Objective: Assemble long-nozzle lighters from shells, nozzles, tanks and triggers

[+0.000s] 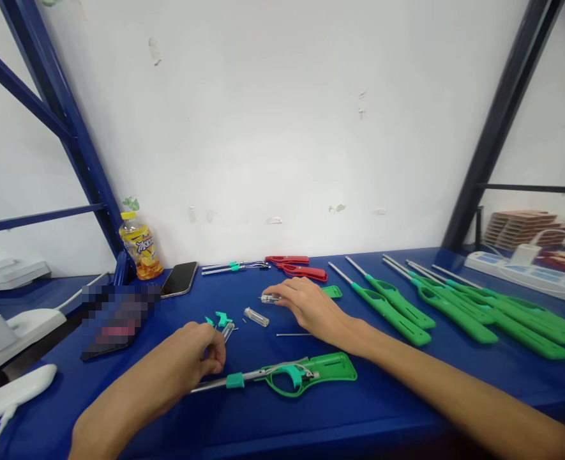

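My right hand (311,308) reaches over the table's middle, its fingertips closed on a small clear plastic lighter tank (269,298). Beneath that palm a thin metal rod (292,334) and a green handle shell (331,292) are partly hidden. My left hand (200,350) is curled with thumb and fingers together; whatever they may hold is out of sight. Just beyond them lie another clear tank (228,330) and teal triggers (223,319). An opened green gas lighter (306,374), its trigger and wires exposed, rests in front. A further clear tank (256,317) lies between the hands.
Several assembled green lighters (392,313) lie at the right. Red handle shells (296,267) and metal lighter tubes (234,266) sit at the back. Leftward are a phone (180,279), a drink bottle (141,249) and a white corded device (18,393). A power strip (526,275) stands far right.
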Demonstrator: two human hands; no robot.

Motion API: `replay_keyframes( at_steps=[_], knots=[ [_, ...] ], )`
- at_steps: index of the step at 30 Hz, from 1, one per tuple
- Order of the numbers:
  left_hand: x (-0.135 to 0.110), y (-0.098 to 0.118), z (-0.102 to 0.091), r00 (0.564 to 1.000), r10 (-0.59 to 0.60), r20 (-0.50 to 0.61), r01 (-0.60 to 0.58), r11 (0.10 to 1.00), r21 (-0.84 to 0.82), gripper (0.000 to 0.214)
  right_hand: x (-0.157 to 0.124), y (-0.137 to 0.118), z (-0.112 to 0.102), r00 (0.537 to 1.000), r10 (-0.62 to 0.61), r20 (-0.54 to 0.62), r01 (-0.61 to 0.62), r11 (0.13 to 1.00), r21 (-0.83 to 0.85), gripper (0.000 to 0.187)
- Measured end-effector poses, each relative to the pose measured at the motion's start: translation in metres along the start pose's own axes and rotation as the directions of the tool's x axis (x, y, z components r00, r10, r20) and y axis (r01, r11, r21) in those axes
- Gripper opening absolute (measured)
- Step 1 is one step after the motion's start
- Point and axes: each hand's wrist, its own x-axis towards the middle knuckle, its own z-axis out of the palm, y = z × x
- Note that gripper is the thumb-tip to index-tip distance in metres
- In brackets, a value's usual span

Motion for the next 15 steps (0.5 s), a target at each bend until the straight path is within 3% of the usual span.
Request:
replay_keyframes(
  at_steps=[7,11,15],
  knots=[
    [0.004,-0.001,0.0,0.998,0.055,0.031,-0.055,0.998,0.001,0.016,-0.001,-0.002,0.0,1.0,-0.009,-0.011,0.009,1.0,0.016,0.03],
    [0.004,0.016,-0.009,0.992,0.112,-0.054,-0.112,0.994,0.003,0.017,-0.001,-0.003,0.0,0.999,-0.004,-0.033,0.005,0.999,0.034,0.034],
    [0.009,0.031,-0.018,0.969,0.117,-0.217,-0.119,0.993,0.006,0.025,-0.001,-0.002,-0.001,0.998,0.01,-0.054,-0.006,0.998,0.07,0.044]
  ],
)
